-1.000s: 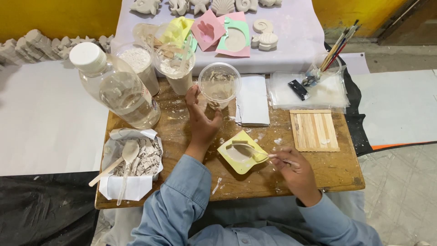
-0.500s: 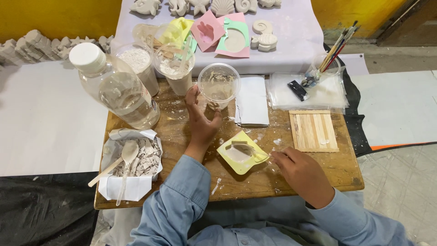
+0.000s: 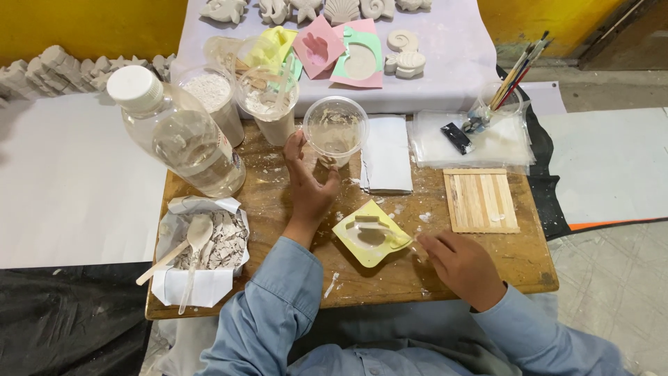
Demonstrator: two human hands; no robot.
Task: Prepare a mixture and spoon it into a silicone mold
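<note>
A yellow rubber mould [image 3: 369,235] filled with pale plaster lies on the wooden table [image 3: 390,278] in front of me. My right hand [image 3: 459,263] rests at the mould's right edge, its fingers closed on a small wooden stick [image 3: 412,245] whose tip touches the mould. My left hand [image 3: 306,184] is raised just left of a clear plastic cup [image 3: 336,131] smeared with plaster. Its fingers are spread and curve around the cup's near side. I cannot tell whether they touch it.
A large water bottle [image 3: 182,139] lies at the left, with two cups of white powder [image 3: 268,104] behind. A paper packet of plaster shards with spoons [image 3: 207,244] sits front left. A stick mat [image 3: 480,200], folded white paper [image 3: 386,153], brushes [image 3: 513,76] and plaster casts [image 3: 407,59] surround the work.
My right hand drew back from the mould half a second ago and has returned to its right edge with the stick. My left hand stays beside the cup.
</note>
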